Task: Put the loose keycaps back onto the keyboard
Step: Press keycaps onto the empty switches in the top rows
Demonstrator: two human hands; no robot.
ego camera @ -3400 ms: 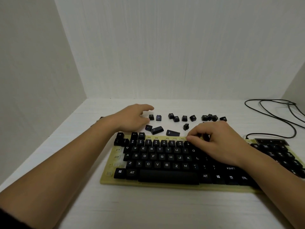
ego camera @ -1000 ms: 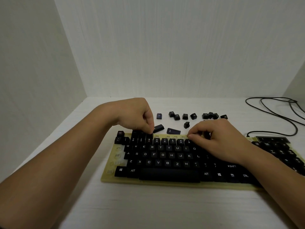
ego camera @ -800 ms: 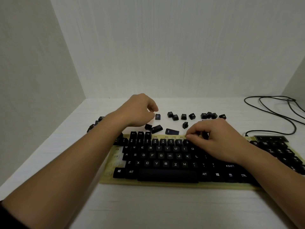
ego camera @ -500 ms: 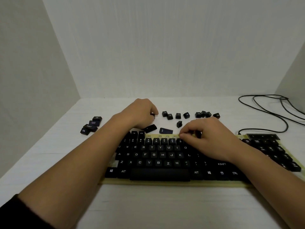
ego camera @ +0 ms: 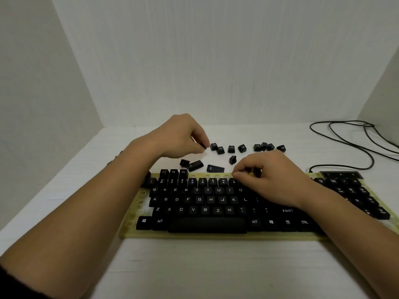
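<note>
Since earlier frame our left hand [ego camera: 180, 137] lifted off keyboard [ego camera: 138, 203], pinching small keycap [ego camera: 203, 145] at fingertips; right hand [ego camera: 267, 175] curled on function row, grip unclear; loose keycaps [ego camera: 231, 149] behind keyboard; light, stiff, slippery; we pinch sides.

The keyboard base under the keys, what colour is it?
Pale yellowish keyboard base, seen in the head view.

Left hand [ego camera: 180, 137] pinching a keycap [ego camera: 203, 145] above the table; right hand [ego camera: 269, 175] on the keyboard [ego camera: 216, 235].
</note>
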